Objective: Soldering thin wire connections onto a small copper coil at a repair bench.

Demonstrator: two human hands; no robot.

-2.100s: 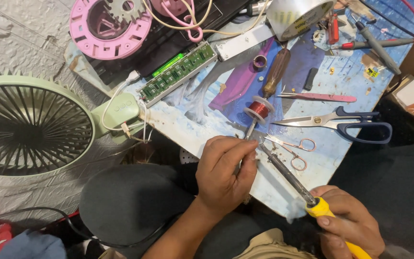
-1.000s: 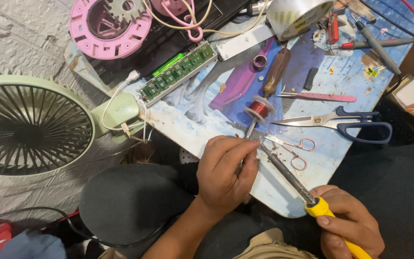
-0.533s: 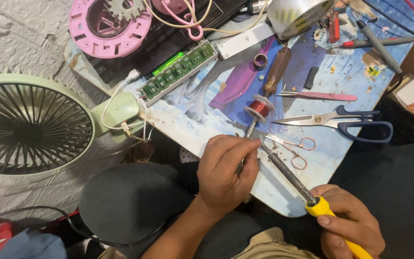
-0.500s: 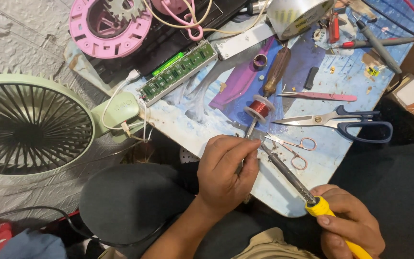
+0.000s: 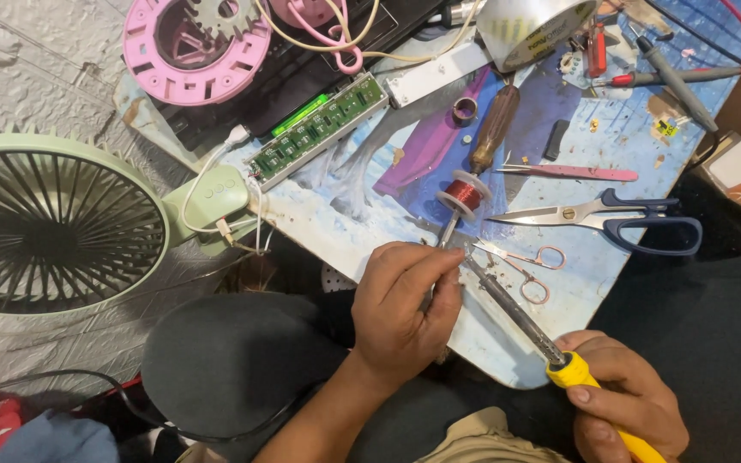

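My left hand [image 5: 405, 313] is curled shut over something small and thin at the near edge of the blue painted work board [image 5: 611, 257]; the thumb and forefinger pinch together at the tip, but what they pinch is hidden under my fingers. My right hand [image 5: 623, 407] is wrapped tight around the yellow handle of a soldering iron [image 5: 521, 319], whose long dark metal shaft runs up and left across the board until its tip sits just beside my left fingertips.

Taking the board as the landmark: just beyond my left fingertips, a small spool of red copper wire [image 5: 463, 190] sits on the shaft of a brown wooden-handled screwdriver [image 5: 492, 129]. A tiny pair of pink-handled scissors [image 5: 525, 261] lies on the board beside the iron's shaft, touching or nearly so. Further right lie large steel scissors with dark blue handles [image 5: 611, 216], and above them pink flat tweezers [image 5: 568, 171]. A long green circuit board [image 5: 317, 130] rests at the board's far left corner. Off the board's left edge stands a pale green round desk fan [image 5: 57, 223], with a pink plastic ring-shaped housing [image 5: 195, 51] beyond it. A roll of clear tape [image 5: 529, 26] sits at the board's far edge.
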